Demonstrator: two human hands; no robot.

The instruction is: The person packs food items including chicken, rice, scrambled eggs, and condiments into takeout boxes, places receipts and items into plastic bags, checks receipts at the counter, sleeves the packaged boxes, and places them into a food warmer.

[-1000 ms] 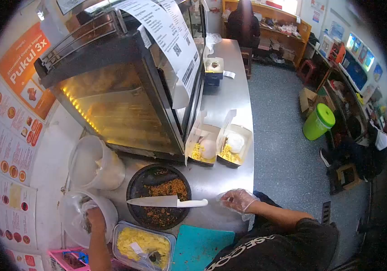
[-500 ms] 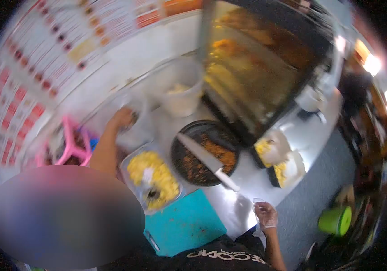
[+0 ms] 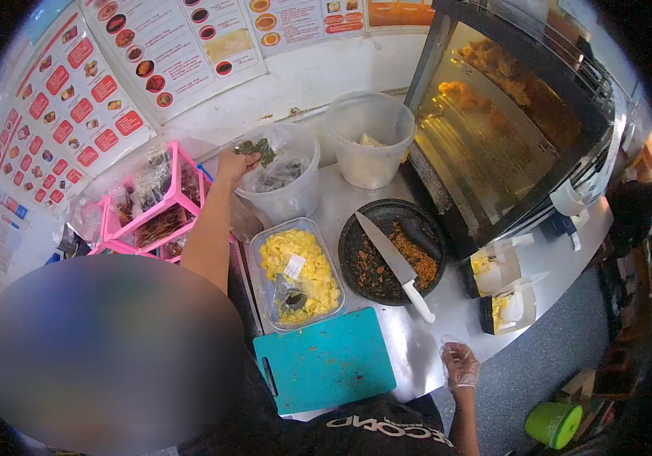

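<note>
Nearest: 1 teal cutting board (image 3: 326, 380) on the steel desk (image 3: 408, 346), crumbs on it. Right hand (image 3: 460, 366), in a clear glove, is by the desk edge; fingers curled, nothing seen in them, can't tell if the tips meet. Nearest thing to it: the knife handle.

Next: 1 clear container (image 3: 255, 277) of yellow egg, by the look of it, 1 white label on top. Beside it, 1 stone mortar (image 3: 423, 232) with brown-red ground paste. 1 knife (image 3: 388, 254) lies across it, white handle out past the rim.

Change: left hand (image 3: 236, 165) was down in the tub, now it's up at the rim, pinching a bunch of leafy greens (image 3: 263, 152). So greens are out, over the left tub (image 3: 307, 182), which still holds clear plastic. Leaf count: can't tell. Pink basket (image 3: 147, 220) with packets left of that arm, packets overlap, no count.

Further: right tub (image 3: 341, 156), pale pieces inside, so 2 tubs total. 2 open food boxes (image 3: 487, 315), each with yellow and white food. Beyond the mortar, 1 lit display cabinet (image 3: 508, 121), fried pieces inside. 1 lime bin (image 3: 552, 424) on the floor.
</note>
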